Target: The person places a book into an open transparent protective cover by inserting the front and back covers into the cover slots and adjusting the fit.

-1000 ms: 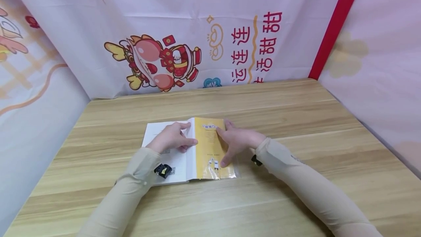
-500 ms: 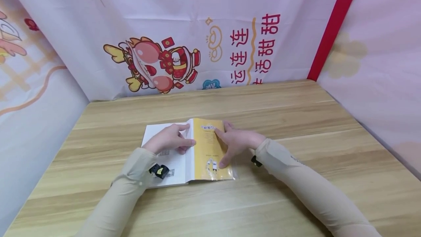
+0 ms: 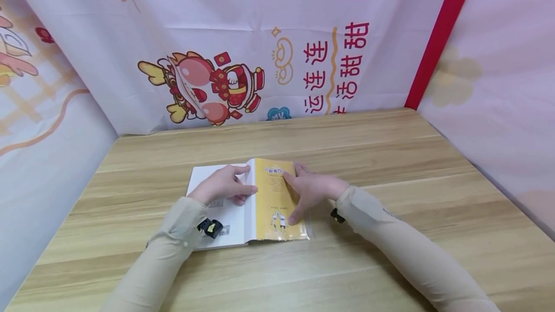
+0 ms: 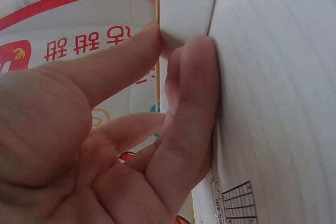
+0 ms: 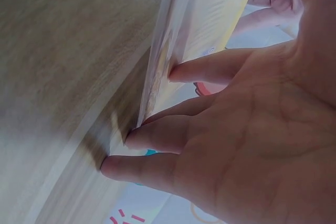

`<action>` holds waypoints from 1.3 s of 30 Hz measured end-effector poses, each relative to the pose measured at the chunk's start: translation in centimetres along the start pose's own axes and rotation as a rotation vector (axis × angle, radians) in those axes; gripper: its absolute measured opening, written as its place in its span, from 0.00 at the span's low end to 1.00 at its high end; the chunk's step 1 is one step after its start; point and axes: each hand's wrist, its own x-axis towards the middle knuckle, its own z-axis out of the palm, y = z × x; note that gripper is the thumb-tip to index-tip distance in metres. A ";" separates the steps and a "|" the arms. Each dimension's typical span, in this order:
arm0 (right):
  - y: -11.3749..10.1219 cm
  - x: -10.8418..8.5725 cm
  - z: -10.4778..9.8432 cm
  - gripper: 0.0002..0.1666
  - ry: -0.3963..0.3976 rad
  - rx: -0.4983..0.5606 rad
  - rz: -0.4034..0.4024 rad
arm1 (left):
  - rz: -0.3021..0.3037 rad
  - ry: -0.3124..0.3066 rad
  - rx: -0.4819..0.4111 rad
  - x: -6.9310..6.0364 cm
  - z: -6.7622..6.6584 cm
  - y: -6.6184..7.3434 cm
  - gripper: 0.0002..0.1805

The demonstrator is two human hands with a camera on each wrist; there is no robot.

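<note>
A book (image 3: pixel 234 230) lies open on the table, its white page at the left and a yellow printed flap (image 3: pixel 270 211) at the right. Clear plastic film (image 3: pixel 310 233) edges the flap. My left hand (image 3: pixel 223 184) rests on the white page by the fold. In the left wrist view its thumb touches the flap's yellow edge, and its bent fingers (image 4: pixel 197 72) press near the gutter. My right hand (image 3: pixel 314 188) lies over the flap's right side, thumb and index finger on the yellow. Its other fingers (image 5: pixel 144 169) touch the tabletop beside the plastic edge.
The wood-grain table (image 3: pixel 368 158) spreads around the book. A printed white cloth (image 3: pixel 243 11) hangs behind it, with more cloth at both sides. A small black device (image 3: pixel 210 227) sits at the left wrist, another (image 3: pixel 337 215) at the right.
The view has tilted slightly. Glare on the flap's lower part has faded, and the flap looks flatter. Both hands stay at nearly the same places on the book.
</note>
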 end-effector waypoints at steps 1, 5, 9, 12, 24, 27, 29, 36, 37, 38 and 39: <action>0.0 0.0 0.0 0.79 0.001 0.000 -0.001 | -0.001 0.008 0.004 0.0 0.1 0.0 0.45; -0.1 0.0 0.1 0.79 0.007 0.004 0.009 | -0.005 0.039 0.025 0.0 0.4 0.1 0.45; 0.0 0.1 0.2 0.79 0.010 -0.001 0.009 | -0.009 0.062 0.044 -0.1 0.8 0.4 0.45; -0.1 0.1 0.2 0.79 0.010 -0.012 0.001 | -0.008 0.071 0.056 -0.2 0.9 0.5 0.44; -0.2 0.2 0.3 0.78 0.007 -0.016 0.023 | -0.034 0.106 0.102 -0.1 1.5 0.8 0.45; -0.2 0.3 0.2 0.78 0.004 -0.012 0.025 | -0.030 0.113 0.105 -0.2 1.5 0.8 0.47; -0.1 0.3 0.2 0.78 0.004 -0.008 0.024 | -0.033 0.112 0.104 -0.2 1.4 0.8 0.49; 0.0 0.2 0.1 0.78 0.006 -0.009 0.016 | -0.015 0.038 0.086 -0.5 0.7 0.7 0.48; -0.1 0.2 0.1 0.78 0.006 -0.008 0.019 | -0.013 0.016 0.077 -0.7 0.5 0.7 0.48; -0.1 0.2 0.1 0.78 0.007 -0.008 0.023 | -0.006 -0.007 0.070 -0.8 0.3 0.7 0.48; -0.2 0.2 0.2 0.77 0.008 -0.004 0.028 | -0.010 -0.025 0.060 -0.9 0.2 0.8 0.48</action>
